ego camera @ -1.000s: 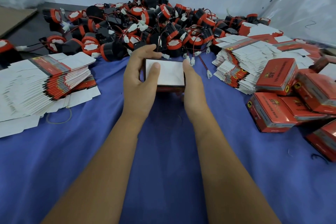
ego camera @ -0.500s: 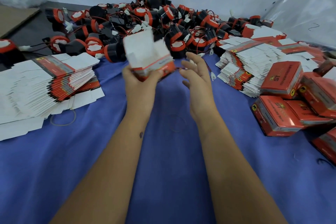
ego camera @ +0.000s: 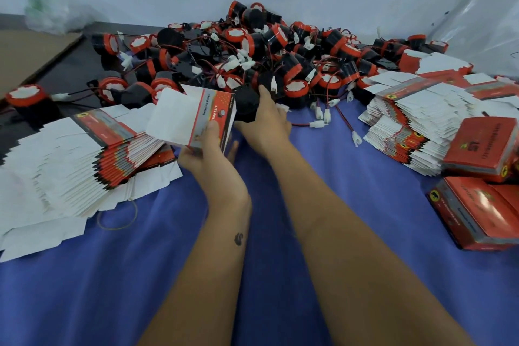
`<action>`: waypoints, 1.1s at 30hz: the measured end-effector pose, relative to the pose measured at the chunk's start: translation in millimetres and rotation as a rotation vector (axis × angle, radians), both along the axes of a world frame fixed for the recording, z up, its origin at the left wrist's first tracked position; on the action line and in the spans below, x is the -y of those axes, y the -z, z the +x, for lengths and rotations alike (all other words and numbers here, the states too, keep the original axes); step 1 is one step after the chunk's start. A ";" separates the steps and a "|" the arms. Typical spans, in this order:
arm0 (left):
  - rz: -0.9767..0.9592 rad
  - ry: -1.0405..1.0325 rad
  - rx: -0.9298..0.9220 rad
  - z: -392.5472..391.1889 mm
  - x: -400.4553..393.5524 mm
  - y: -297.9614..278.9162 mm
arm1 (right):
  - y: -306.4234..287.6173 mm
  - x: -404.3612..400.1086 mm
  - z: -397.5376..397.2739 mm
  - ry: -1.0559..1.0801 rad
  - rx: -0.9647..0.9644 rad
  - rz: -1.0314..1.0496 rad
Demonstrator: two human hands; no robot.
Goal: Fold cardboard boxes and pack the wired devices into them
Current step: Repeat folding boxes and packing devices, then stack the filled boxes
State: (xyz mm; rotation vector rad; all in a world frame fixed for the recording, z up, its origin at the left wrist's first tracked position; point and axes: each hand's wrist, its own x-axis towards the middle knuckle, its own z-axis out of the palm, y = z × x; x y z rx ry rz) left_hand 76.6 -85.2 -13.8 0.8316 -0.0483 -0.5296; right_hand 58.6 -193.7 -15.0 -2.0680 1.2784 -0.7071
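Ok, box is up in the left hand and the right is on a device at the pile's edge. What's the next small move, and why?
Probably lift the black device clear of the pile and bring it to the folded box. The right hand already grips it, and the left hand holds the box raised right beside it. Mind the trailing wire; whether the box's open end faces the device is unclear.

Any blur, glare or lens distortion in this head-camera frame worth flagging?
Head view: slight motion blur on the left hand and its held box; glare on the packed red boxes at right; wide-angle bending of the flat stack at the left edge; lighting even, shadows soft.
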 end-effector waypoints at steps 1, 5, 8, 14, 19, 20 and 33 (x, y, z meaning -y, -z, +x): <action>0.006 0.004 0.003 -0.6 0.6 0.5 | 2.2 3.0 2.2 0.037 -0.002 0.030; 0.042 0.008 0.046 -3.5 3.1 0.7 | 7.9 -0.4 3.9 0.099 0.161 -0.026; 0.039 0.016 0.055 -5.5 2.7 -0.6 | 4.5 -11.2 -5.4 0.096 0.433 0.037; 0.067 0.022 0.074 -7.0 0.8 -3.6 | -18.4 -32.2 -64.0 0.188 0.913 0.107; 0.211 0.122 0.435 -16.6 -0.8 0.4 | -39.2 -57.4 -109.7 0.403 1.102 -0.186; 0.241 0.130 0.527 -18.0 -0.7 3.2 | -38.6 -65.0 -113.9 0.423 1.054 -0.279; 0.537 0.531 1.013 -13.2 -7.5 14.8 | -4.6 -81.6 -117.4 0.087 0.162 -0.812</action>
